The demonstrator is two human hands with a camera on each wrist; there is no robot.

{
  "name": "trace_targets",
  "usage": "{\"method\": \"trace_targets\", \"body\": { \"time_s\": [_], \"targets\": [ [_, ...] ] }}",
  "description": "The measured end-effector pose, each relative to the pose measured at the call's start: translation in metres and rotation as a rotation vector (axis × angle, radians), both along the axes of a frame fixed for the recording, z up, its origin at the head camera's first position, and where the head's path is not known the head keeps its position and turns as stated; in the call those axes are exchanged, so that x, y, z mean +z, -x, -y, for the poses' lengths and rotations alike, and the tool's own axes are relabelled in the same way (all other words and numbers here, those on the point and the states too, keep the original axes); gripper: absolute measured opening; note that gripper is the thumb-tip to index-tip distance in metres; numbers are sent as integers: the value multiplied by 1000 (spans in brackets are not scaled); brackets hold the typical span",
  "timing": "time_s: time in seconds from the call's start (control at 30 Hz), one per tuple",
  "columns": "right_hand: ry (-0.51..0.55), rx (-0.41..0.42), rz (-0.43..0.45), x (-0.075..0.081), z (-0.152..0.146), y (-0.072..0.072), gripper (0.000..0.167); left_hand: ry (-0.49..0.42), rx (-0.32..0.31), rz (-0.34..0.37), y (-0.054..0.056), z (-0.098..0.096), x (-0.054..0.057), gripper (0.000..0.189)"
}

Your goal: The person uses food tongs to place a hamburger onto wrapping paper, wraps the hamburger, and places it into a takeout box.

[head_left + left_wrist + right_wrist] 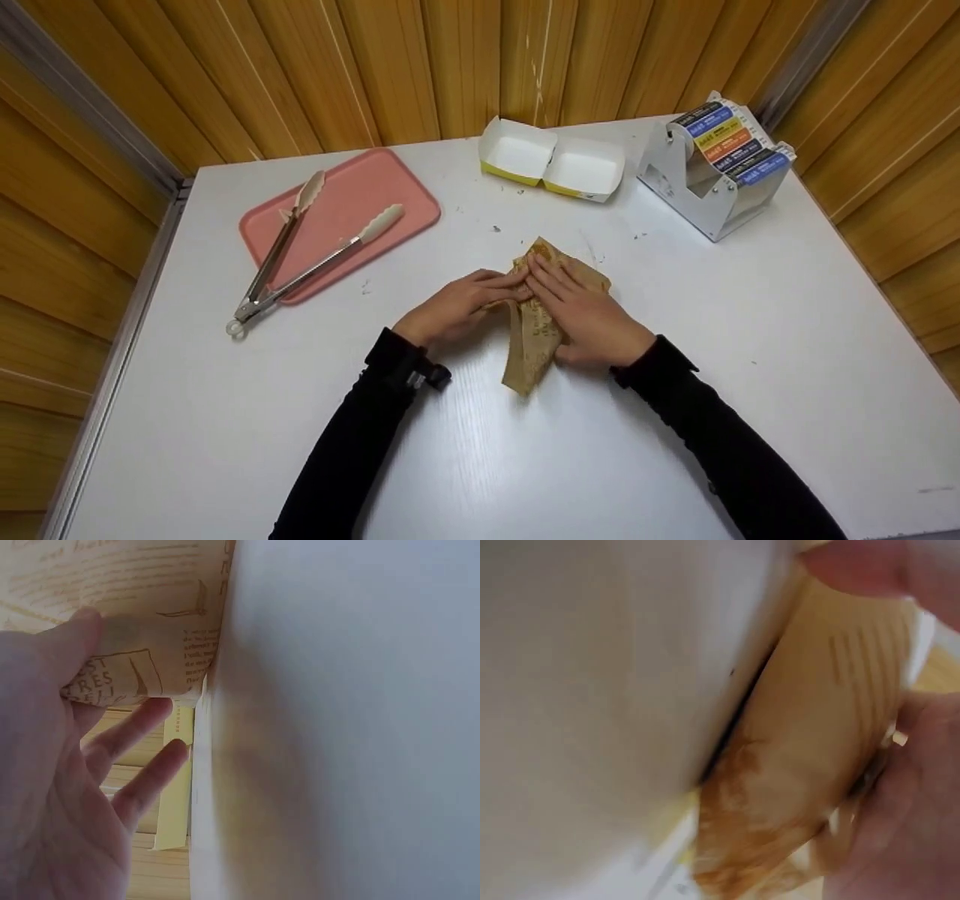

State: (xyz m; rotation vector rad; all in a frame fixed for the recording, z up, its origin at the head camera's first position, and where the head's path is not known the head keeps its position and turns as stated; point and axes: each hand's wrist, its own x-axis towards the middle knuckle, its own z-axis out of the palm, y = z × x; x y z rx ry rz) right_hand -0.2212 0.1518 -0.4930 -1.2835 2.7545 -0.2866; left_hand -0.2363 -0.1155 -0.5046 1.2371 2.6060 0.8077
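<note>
A brown printed food wrapping paper (536, 330) lies folded into a bundle on the white table, one loose flap reaching toward the person. Whatever it wraps is hidden. My left hand (469, 300) pinches the paper's left edge; in the left wrist view the thumb (79, 637) lies on the printed side with fingers behind it. Over the bundle's top and right side, my right hand (592, 315) presses with straight fingers. Its thumb (862, 570) touches the paper's side in the right wrist view, where the image is blurred.
An open white-and-yellow burger box (585, 165) stands at the back. To its right is a metal dispenser (712, 169) with several coloured label rolls. Tongs (300, 289) lie spread across a pink tray (341, 195) at the left. Wooden panels enclose the table.
</note>
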Motion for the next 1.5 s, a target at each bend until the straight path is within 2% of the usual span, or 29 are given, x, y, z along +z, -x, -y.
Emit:
{"method": "trace_targets", "body": {
  "time_s": [0.13,0.17,0.2,0.27,0.37,0.4,0.5,0.6,0.67,0.73,0.77,0.9,0.97,1.0,1.13,1.17,1.23,1.37,1.43,1.5],
  "targets": [
    [26,-8,21,-1,1,-3,112,-95,65,118,1,-4,-1,44],
    [40,-10,25,-1,1,-3,112,-156,102,221,1,-6,-2,44],
    [52,-6,29,-2,2,-3,109,-185,133,254,1,-7,-2,43],
    [69,5,27,-3,1,-1,98,-222,189,274,1,-10,-3,43],
    [87,5,59,-4,-2,0,83,-270,260,246,2,-16,-3,37],
    [95,2,77,-4,-3,0,83,-240,265,166,3,-18,-3,34],
    [111,-11,116,-3,-6,-2,97,-268,299,134,5,-24,-2,30],
    [110,-24,93,-2,-3,-6,116,-286,345,134,5,-30,0,32],
    [112,-44,54,-1,2,-8,117,-293,375,109,5,-33,1,31],
    [121,-70,21,0,5,-9,104,-287,393,68,4,-37,2,27],
    [130,-82,11,0,6,-8,94,-276,398,23,4,-39,3,23],
    [203,-119,72,-2,4,-4,56,-281,501,-3,3,-49,3,18],
    [259,-129,135,-3,0,-2,55,-294,547,-17,3,-53,3,16],
    [290,-136,173,-3,-2,-1,57,-310,565,2,4,-56,4,17],
    [424,-159,289,-4,-9,-1,82,-284,578,-53,3,-63,5,17],
    [463,-163,308,-4,-10,-1,81,-284,585,-49,2,-64,5,18],
    [529,-166,305,-6,-11,1,73,-278,619,-37,2,-67,6,18],
    [656,-153,258,-9,-11,7,43,-299,677,-3,1,-71,6,14],
    [688,-152,243,-9,-12,9,38,-307,697,-8,1,-73,5,12],
    [697,-155,262,-8,-12,10,38,-316,690,-38,0,-74,4,14]
  ]
}}
